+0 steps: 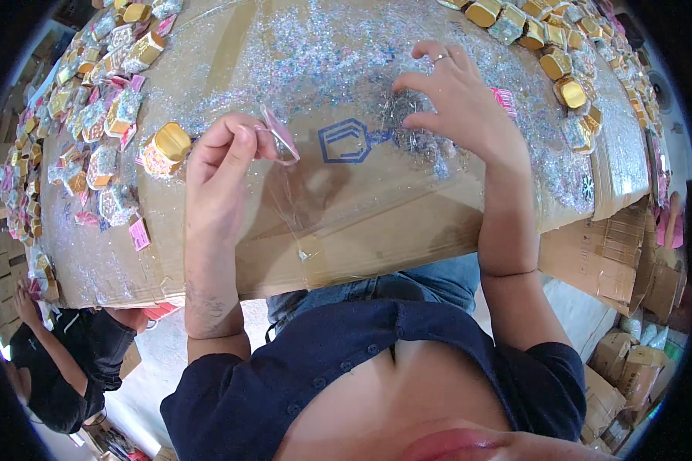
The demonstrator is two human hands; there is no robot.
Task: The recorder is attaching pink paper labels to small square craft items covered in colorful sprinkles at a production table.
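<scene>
Between the thumb and fingers of my left hand point(221, 154), a thin pink piece with a clear, glossy edge point(281, 137) is pinched above the table. What exactly it is, I cannot make out. My right hand point(457, 100) is open, its curved fingers apart over a patch of loose shiny glitter point(419, 127). Just left of my left hand sits a small gold-topped container point(169, 146) with glitter on its side. A pink card point(504, 101) lies beyond my right wrist, partly hidden by it.
The cardboard-covered table point(361, 223) has glitter scattered over it and a blue drawn shape point(344, 141). Gold-topped pieces crowd the left point(100, 165) and right point(569, 92). Another person point(61, 361) is at the lower left. Cardboard boxes point(603, 253) stand at the right.
</scene>
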